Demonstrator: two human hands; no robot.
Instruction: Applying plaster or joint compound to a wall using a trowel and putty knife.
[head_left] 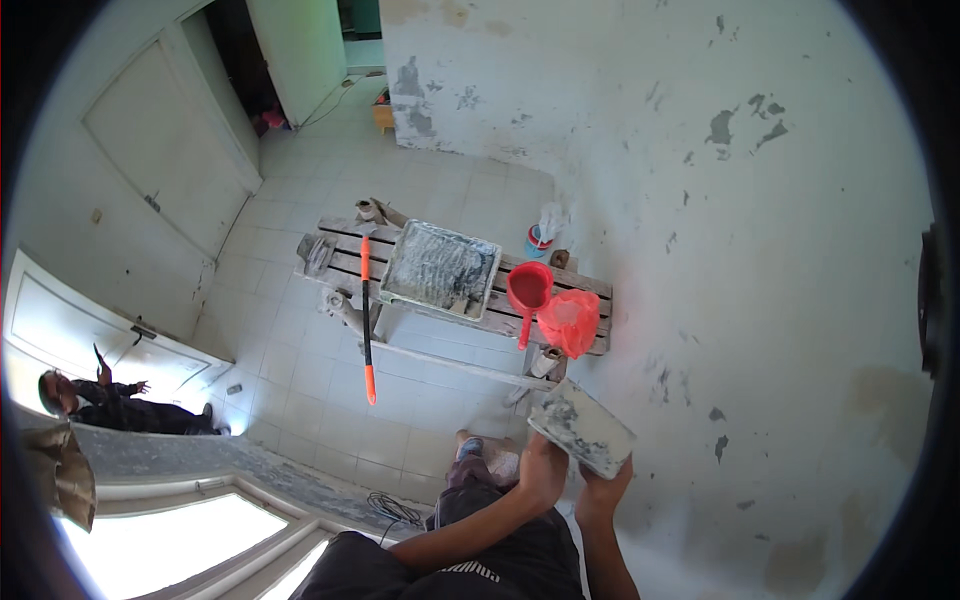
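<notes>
A rectangular board [582, 428], pale and smeared with grey and white plaster, is held up in front of me, tilted, near the right-hand wall. My left hand [544, 472] grips its near left edge. At its near right corner, my right hand [606, 492] has hold of it too. The board hides part of the fingers of both hands. Beyond it stands a slatted wooden bench [345, 262]. On the bench are a plaster-coated tray [440, 268], a red dipper [529, 287] with its handle pointing toward me, and a crumpled red plastic bag [570, 323].
An orange-and-black pole [367, 325] leans across the bench's left part. Behind the bench sits a small blue-and-red bucket [538, 240] with clear plastic in it. Patchy wall [740, 300] rises close on my right. Coiled cable [393, 510] lies near the window; another person [130, 400] is at far left.
</notes>
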